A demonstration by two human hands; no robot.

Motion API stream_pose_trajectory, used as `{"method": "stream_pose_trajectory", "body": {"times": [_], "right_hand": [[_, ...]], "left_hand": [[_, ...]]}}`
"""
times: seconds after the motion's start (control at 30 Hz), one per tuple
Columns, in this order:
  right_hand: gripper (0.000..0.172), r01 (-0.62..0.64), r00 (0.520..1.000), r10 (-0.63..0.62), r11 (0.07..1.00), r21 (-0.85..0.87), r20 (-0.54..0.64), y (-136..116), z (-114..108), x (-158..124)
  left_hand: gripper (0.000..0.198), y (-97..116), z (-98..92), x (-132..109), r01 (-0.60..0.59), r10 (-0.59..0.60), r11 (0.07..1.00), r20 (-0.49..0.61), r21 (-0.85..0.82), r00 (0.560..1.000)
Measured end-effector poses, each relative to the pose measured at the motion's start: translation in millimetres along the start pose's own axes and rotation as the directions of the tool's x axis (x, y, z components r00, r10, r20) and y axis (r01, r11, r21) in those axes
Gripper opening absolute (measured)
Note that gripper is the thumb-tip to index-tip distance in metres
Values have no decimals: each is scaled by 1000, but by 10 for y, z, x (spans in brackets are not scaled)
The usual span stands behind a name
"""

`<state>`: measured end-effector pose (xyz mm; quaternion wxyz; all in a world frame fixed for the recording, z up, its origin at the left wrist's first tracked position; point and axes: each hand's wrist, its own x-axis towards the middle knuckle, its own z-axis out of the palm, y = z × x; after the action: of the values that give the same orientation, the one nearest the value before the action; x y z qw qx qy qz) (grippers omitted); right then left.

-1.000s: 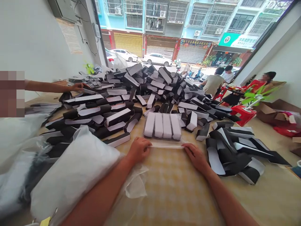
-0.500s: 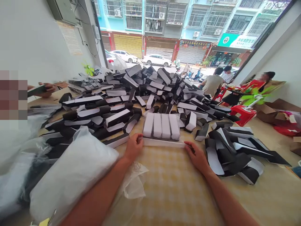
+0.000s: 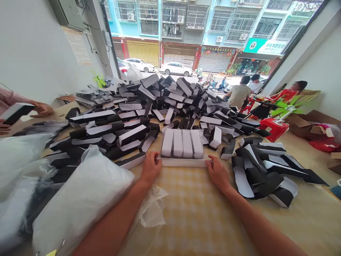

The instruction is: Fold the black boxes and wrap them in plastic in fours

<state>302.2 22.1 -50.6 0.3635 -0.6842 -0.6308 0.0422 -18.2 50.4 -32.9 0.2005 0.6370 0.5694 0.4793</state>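
Seen from the head camera, a worker's left hand (image 3: pixel 151 166) and right hand (image 3: pixel 217 172) are flanking a white strip (image 3: pixel 183 163) above a yellow-checked tabletop (image 3: pixel 186 206). Just beyond the strip, at the middle of the table, four white blocks (image 3: pixel 182 143) are lying side by side in clear plastic. The left hand's fingers are bending together at the strip's left end; the right hand's are curling in at its right end, thumb and forefinger close together. Whether either is pinching the strip, the view is not telling.

Behind the blocks, a heap of black-and-white boxes (image 3: pixel 177 97) is spreading across the table, while flatter black-and-white pieces (image 3: pixel 257 174) are lying to the right. A bulging white bag (image 3: pixel 82 199) is resting beside the left forearm, with crumpled clear film (image 3: pixel 153 209) lying close by. At far left, a co-worker's hand (image 3: pixel 42 109) is reaching past a black-and-white box (image 3: pixel 20 113) that the same person's other hand is holding. At right, a green-bladed fan (image 3: pixel 289 108) is standing on a red base, and white cars (image 3: pixel 176 68) are lining the street outside.
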Motion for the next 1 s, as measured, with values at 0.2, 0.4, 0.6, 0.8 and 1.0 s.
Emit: {"method": "stream_pose_trajectory", "body": {"times": [0.2,0.4,0.6,0.8,1.0], "right_hand": [[29,92,992,-99,991,-95,-78,-9,76,-45],[12,54,997,-62,988,-147,-47,-36,49,-47],[8,76,995,-88,975,-207,-49,-83,44,-44],[16,143,983,-166,960,-242,-76,-63,64,-34],[23,330,919,-381,884,-331,-100,-204,-58,-112]], "left_hand": [[7,32,-1,-12,15,-15,1000,17,11,1000],[15,81,-1,-26,-84,77,988,56,126,995],[22,53,55,-50,-215,181,911,127,351,975],[29,144,26,-79,-291,230,779,179,555,957],[32,223,-26,-92,-414,298,725,291,551,909]]}}
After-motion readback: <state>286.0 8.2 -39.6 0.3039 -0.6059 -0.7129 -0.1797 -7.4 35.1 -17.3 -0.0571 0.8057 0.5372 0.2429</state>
